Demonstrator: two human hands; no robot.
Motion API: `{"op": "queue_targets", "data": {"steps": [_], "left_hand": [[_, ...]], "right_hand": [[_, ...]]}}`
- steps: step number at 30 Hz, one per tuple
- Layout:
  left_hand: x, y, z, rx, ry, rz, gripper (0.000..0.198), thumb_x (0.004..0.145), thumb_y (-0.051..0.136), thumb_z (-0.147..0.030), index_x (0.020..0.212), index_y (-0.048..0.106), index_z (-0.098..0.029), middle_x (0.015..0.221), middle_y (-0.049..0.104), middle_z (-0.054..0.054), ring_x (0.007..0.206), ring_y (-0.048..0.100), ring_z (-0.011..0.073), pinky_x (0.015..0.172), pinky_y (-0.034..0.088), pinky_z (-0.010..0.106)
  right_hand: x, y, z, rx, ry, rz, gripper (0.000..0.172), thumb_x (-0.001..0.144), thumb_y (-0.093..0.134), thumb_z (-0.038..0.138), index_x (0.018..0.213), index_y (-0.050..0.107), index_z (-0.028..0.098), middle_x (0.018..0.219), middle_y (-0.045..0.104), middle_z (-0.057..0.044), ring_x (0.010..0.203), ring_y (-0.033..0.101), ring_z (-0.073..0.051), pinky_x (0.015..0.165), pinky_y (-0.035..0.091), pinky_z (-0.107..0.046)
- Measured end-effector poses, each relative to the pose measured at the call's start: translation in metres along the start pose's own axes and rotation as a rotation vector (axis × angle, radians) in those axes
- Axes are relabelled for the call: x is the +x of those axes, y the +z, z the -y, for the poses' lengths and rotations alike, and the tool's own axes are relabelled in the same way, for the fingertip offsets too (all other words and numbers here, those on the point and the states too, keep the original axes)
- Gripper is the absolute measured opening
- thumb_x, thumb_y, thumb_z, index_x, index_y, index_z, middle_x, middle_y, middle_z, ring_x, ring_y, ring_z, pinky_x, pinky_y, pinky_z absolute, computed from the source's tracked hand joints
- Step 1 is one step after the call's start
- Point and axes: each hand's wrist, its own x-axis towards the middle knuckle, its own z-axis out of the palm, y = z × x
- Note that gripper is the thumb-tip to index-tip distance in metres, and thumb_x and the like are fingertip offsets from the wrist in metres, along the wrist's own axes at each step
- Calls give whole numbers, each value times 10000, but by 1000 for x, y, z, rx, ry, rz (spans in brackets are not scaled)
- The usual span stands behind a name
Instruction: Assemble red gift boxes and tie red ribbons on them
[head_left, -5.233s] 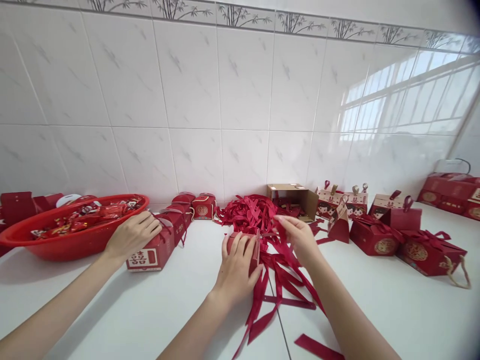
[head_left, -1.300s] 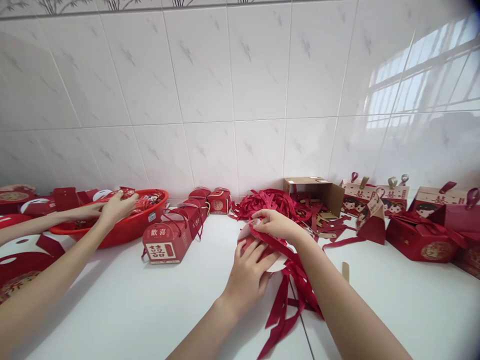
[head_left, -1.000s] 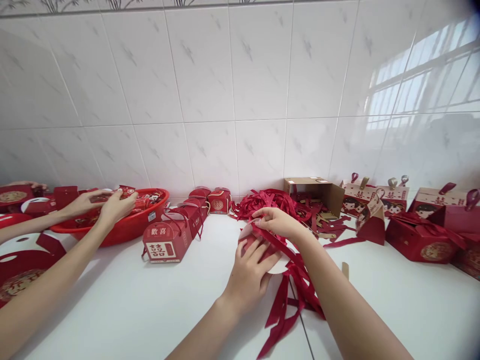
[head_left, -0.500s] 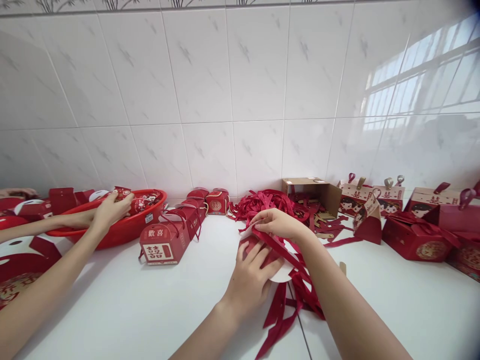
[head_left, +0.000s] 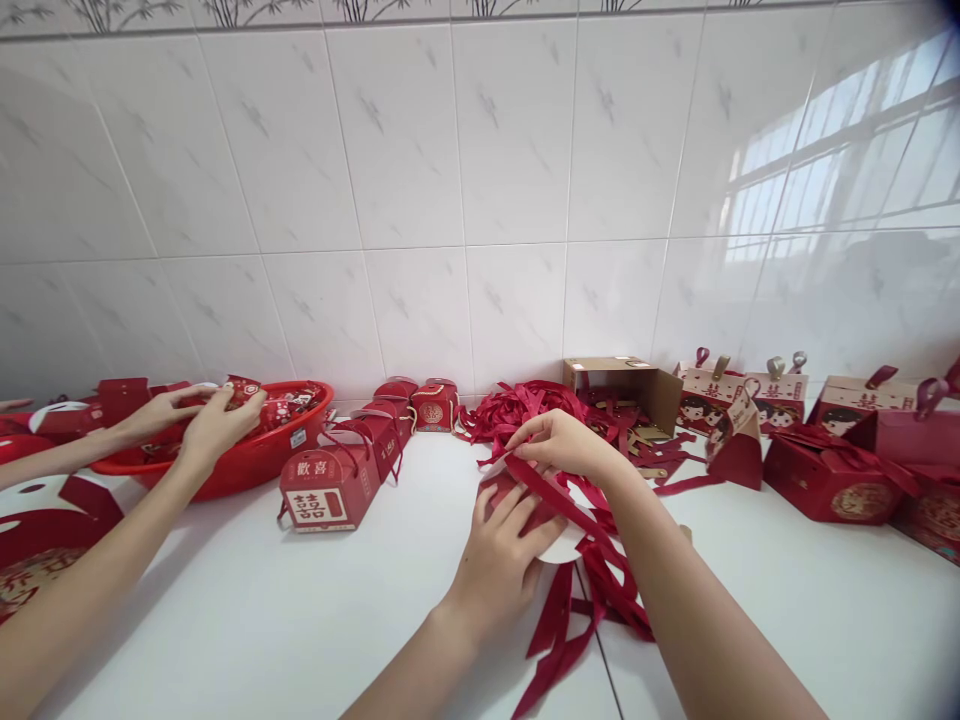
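Observation:
In the middle of the head view, my left hand (head_left: 502, 540) steadies a partly folded red gift box (head_left: 525, 512), its fingers spread over the red face and a white rounded flap showing beneath. My right hand (head_left: 559, 445) pinches a dark red ribbon (head_left: 551, 490) at the box's upper edge, and the band runs down across the box toward my right forearm. Loose ribbons (head_left: 551, 630) lie on the table just below the box. Part of the box is hidden by my fingers.
At left, another person's hands (head_left: 214, 420) hold a red packet over a red basin (head_left: 262, 455). Red boxes (head_left: 330, 480) stand in a row beside it. Behind my hands are a ribbon heap (head_left: 525, 405) and a cardboard box (head_left: 660, 395); finished-looking gift boxes (head_left: 840, 475) stand right.
My hands and the gift box hardly move; my right hand stays at its upper edge with the ribbon. The other person's far hand has lifted toward the packet.

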Motion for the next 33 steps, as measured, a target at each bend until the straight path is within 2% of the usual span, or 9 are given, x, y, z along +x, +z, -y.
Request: {"op": "queue_targets", "data": {"steps": [5, 8, 12, 16, 19, 22, 25, 29, 33], "left_hand": [[-2, -1, 0, 8, -70, 18, 521, 815, 503, -90, 1266, 580, -339, 1343, 576, 24, 1266, 478, 286, 1032, 315, 513], [-1, -4, -3, 11, -148, 0, 438, 855, 503, -144, 1253, 591, -304, 1293, 616, 41, 1216, 528, 273, 1006, 372, 490], [2, -1, -13, 0, -225, 23, 333, 886, 497, -247, 1185, 642, -230, 1252, 644, 83, 1198, 547, 294, 993, 393, 496], [4, -3, -31, 63, -302, 30, 442, 864, 514, -335, 1246, 599, -127, 1302, 597, 159, 1245, 506, 349, 982, 396, 521], [12, -36, -40, 133, -282, 113, 557, 724, 650, -455, 1145, 662, -92, 1262, 605, 232, 1198, 522, 431, 892, 445, 524], [32, -92, -41, 59, -367, 272, 312, 771, 595, -505, 739, 725, -223, 835, 748, 98, 872, 675, 338, 717, 492, 422], [58, -137, -37, 99, -535, 134, 311, 800, 559, -513, 777, 700, -237, 773, 720, 54, 729, 657, 272, 591, 456, 341], [79, -146, -38, -1, -530, -50, 335, 757, 623, -511, 975, 698, -268, 886, 720, 30, 748, 643, 232, 566, 432, 284], [81, -139, -40, -95, -554, -91, 304, 809, 543, -491, 759, 724, -252, 617, 654, -8, 519, 540, 159, 475, 357, 255]], "right_hand": [[-9, -7, 8, -138, -102, -91, 187, 700, 586, 109, 758, 748, 180, 657, 707, -21, 567, 630, -135, 544, 513, -224], [-25, -17, 20, -189, -233, -279, 178, 712, 600, 135, 757, 762, 192, 747, 737, -32, 666, 654, -147, 632, 517, -239], [-58, -29, 42, -42, -358, -538, 164, 742, 652, 258, 839, 760, 180, 774, 731, -45, 558, 591, -123, 486, 457, -230], [-82, -34, 55, 109, -474, -684, 168, 737, 697, 298, 859, 745, 194, 710, 700, -33, 562, 593, -126, 432, 419, -211], [-86, -32, 57, 127, -473, -679, 155, 741, 697, 293, 852, 739, 194, 698, 688, -28, 553, 584, -120, 421, 415, -206], [-83, -29, 59, 121, -431, -613, 164, 757, 673, 287, 863, 736, 180, 695, 683, -26, 530, 568, -110, 411, 413, -200], [-80, -25, 62, 133, -462, -580, 138, 763, 668, 267, 849, 735, 182, 779, 710, -37, 603, 619, -127, 489, 477, -222], [-79, -16, 65, 167, -538, -502, 92, 773, 673, 245, 824, 739, 205, 819, 718, -27, 745, 668, -163, 636, 542, -274], [-76, -7, 65, 109, -582, -445, 84, 782, 671, 224, 834, 737, 224, 810, 705, -12, 800, 666, -165, 694, 550, -282]]}}
